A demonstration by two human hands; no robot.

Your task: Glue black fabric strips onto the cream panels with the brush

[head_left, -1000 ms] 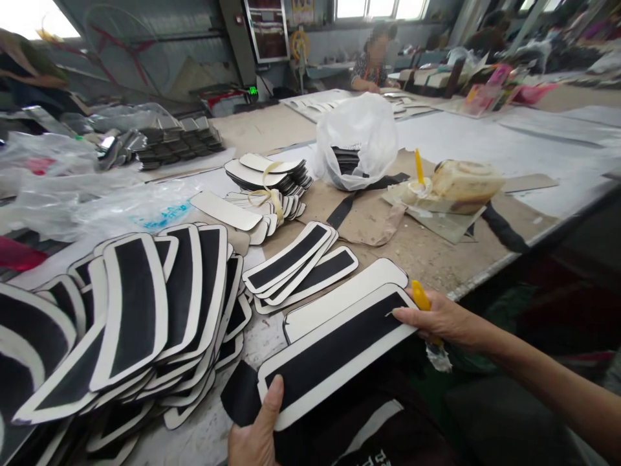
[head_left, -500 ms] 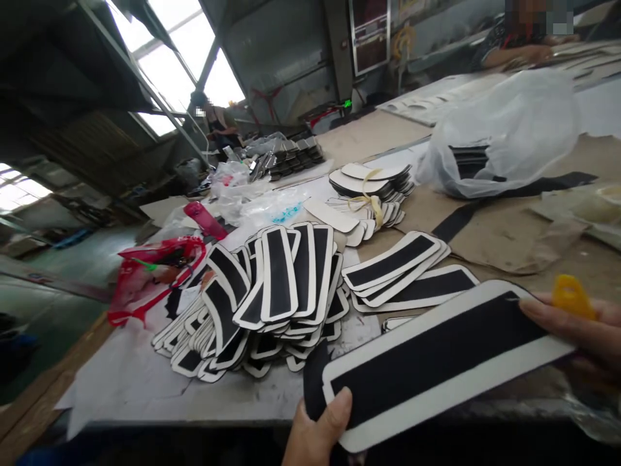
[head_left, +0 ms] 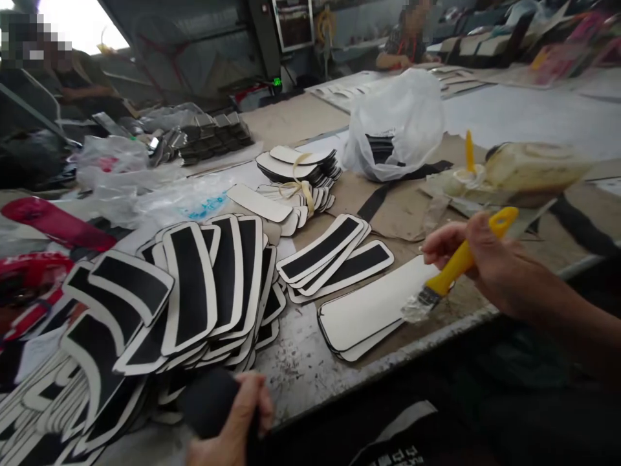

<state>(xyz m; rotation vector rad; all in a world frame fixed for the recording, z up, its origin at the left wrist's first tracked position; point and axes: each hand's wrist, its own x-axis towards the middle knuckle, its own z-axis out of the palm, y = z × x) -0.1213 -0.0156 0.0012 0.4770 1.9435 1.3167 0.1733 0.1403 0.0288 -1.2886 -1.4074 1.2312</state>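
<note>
In my right hand (head_left: 499, 272) is a paintbrush (head_left: 453, 268) with a yellow handle, its pale, coated bristles low over white curved panels (head_left: 363, 314) near the table edge. The fingertips of that hand are close to the far end of these panels. My left hand (head_left: 242, 414), at the bottom, is closed around a smooth black piece (head_left: 208, 398), whose lower part is hidden. Beside it lies a large heap of white-bordered panels with black strips (head_left: 191, 291). A smaller stack of similar panels (head_left: 325, 249) rests behind the white ones.
A banded bundle of panels (head_left: 295, 162) and a white plastic bag (head_left: 398, 123) lie farther back. At right stands a glue-stained container (head_left: 533, 171) near another yellow handle (head_left: 469, 152). Red plastic (head_left: 33, 278) is at left. Two people work beyond the table.
The black-and-white panel is out of both my hands. My left hand has moved left with the black piece, and the brush is now over the white panels. The view has turned right.
</note>
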